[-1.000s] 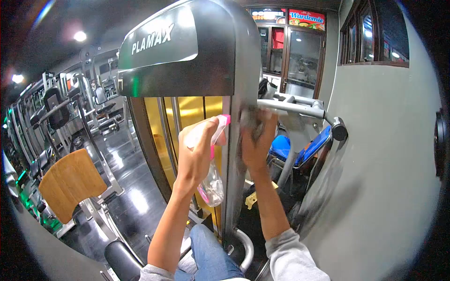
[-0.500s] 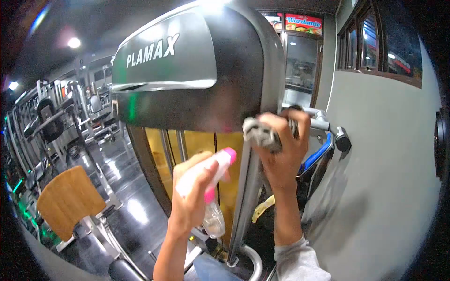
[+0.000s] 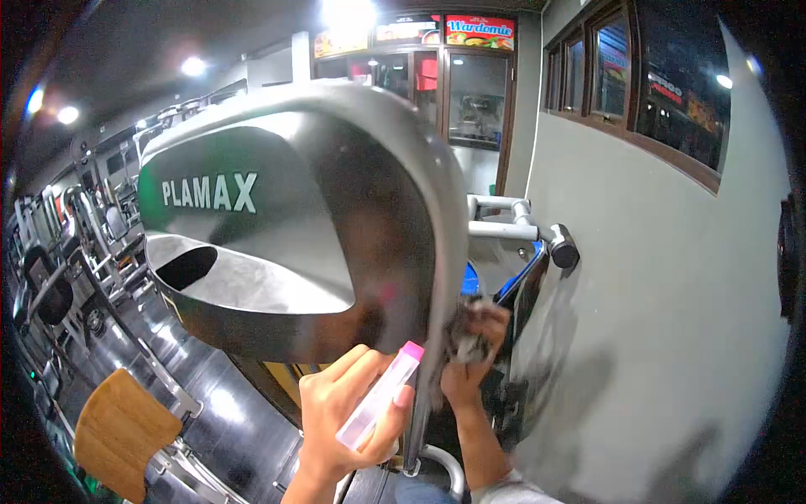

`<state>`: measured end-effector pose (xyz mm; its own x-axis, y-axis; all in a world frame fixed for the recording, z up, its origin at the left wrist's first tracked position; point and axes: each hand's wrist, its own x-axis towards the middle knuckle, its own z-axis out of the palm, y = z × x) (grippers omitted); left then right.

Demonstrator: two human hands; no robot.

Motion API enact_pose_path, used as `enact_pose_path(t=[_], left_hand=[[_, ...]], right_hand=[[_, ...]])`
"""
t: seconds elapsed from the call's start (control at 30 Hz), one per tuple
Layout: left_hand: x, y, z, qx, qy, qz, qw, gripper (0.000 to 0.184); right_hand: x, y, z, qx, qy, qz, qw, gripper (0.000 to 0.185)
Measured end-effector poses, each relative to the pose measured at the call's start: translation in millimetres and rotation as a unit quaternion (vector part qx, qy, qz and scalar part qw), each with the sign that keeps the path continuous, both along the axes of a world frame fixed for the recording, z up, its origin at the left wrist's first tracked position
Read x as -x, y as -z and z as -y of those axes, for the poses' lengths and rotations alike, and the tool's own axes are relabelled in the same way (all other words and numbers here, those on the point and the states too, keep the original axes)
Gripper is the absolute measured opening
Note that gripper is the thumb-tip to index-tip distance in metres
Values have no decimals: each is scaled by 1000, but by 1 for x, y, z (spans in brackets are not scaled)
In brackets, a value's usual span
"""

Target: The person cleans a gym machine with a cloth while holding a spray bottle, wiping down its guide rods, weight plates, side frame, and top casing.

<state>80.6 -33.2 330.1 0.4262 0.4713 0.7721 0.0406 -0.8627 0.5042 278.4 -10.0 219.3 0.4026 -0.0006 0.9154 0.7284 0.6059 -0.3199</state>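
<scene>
Two hands of mine are at the machine cover [image 3: 382, 202], which spreads from nine o'clock to the centre: my left hand [image 3: 348, 412], near six, curls round a spray bottle [image 3: 378, 403], and my right hand [image 3: 477, 353], at five, bunches a greyish cloth [image 3: 468, 343] by the cover's side edge, blur hiding whether they touch. How much is wiped or left I cannot tell. The wall [image 3: 638, 319] limits me at three, a black-tipped bar [image 3: 504, 229] juts towards it, and bare floor [image 3: 225, 407] opens between seven and eight.
</scene>
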Motion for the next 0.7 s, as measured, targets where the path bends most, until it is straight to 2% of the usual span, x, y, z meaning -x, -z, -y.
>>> enact_pose_path(t=[0.07, 0.13, 0.2, 0.27, 0.3, 0.37, 0.47, 0.57, 0.6, 0.7], left_hand=[[-4, -6, -2, 9, 0, 2, 1000, 22], [-7, -16, 1, 29, -7, 10, 1000, 22], [-10, -22, 4, 58, -2, 18, 998, 22], [-13, -25, 3, 82, 8, 32, 996, 22], [-14, -25, 2, 82, 4, 30, 996, 22], [-18, -26, 2, 94, 3, 36, 995, 21], [-24, -29, 2, 86, -4, 37, 996, 23], [-29, -30, -1, 123, 13, 52, 991, 26], [-31, -35, 4, 156, 21, 68, 985, 29], [-30, -34, 1, 167, 29, 80, 982, 40]], right_hand=[[-6, -49, -5, 0, 4, 8, 1000, 27], [-8, -79, -6, 14, -98, -56, 994, 26], [-9, -72, -9, 6, -136, -55, 989, 26], [-11, -40, -13, 1, -192, -75, 979, 27], [-9, -22, -11, 1, -195, -77, 978, 27], [-4, 7, -2, 62, -110, -65, 990, 35], [11, 38, 10, 70, -151, -125, 978, 42], [12, 29, 20, 101, -151, -107, 978, 45], [10, 23, 20, 128, -147, -124, 973, 39], [4, -35, 15, 136, -119, -93, 979, 35]])
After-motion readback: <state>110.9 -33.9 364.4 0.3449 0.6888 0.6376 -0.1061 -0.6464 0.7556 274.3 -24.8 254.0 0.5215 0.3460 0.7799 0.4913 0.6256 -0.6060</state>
